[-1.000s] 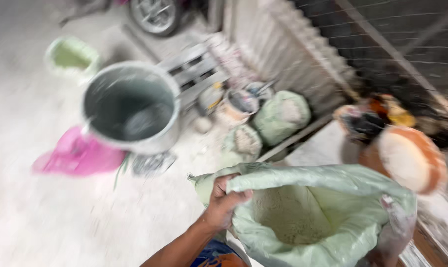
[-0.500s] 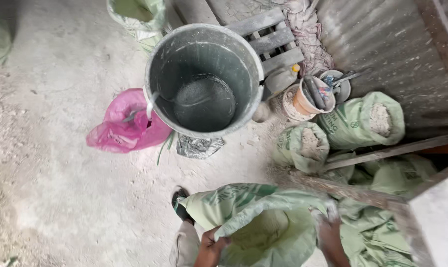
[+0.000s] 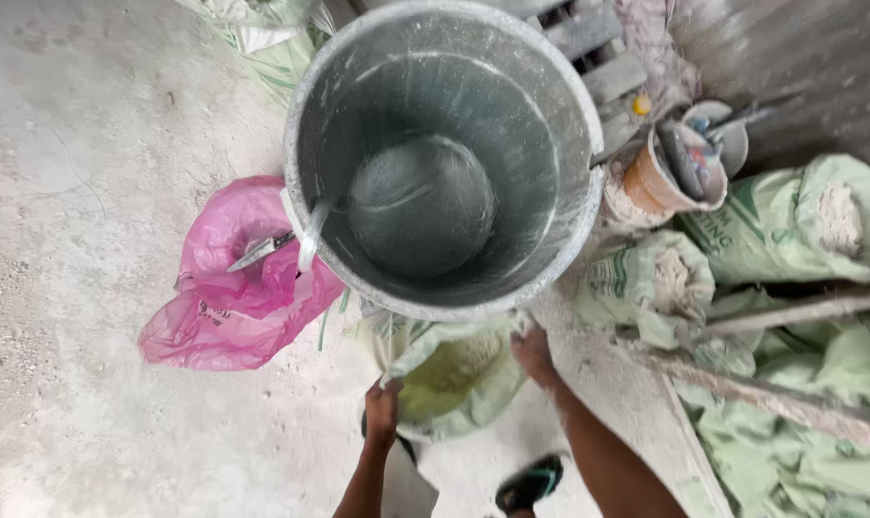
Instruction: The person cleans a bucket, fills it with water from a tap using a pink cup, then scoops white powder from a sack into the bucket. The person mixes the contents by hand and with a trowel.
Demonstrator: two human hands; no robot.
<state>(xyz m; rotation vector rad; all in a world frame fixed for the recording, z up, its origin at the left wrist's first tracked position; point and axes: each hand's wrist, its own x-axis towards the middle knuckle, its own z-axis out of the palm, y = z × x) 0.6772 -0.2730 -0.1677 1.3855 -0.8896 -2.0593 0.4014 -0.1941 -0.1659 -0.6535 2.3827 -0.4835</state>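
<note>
Below, both hands gripping green sack, grey bucket above, pink bag beside

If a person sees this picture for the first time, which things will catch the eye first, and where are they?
The big grey bucket fills the upper middle, dusty inside and seen from above. Left of it lies a bright pink plastic bag on the pale floor. Just below the bucket, the left hand and the right hand grip the open mouth of a light green sack, one on each side.
</note>
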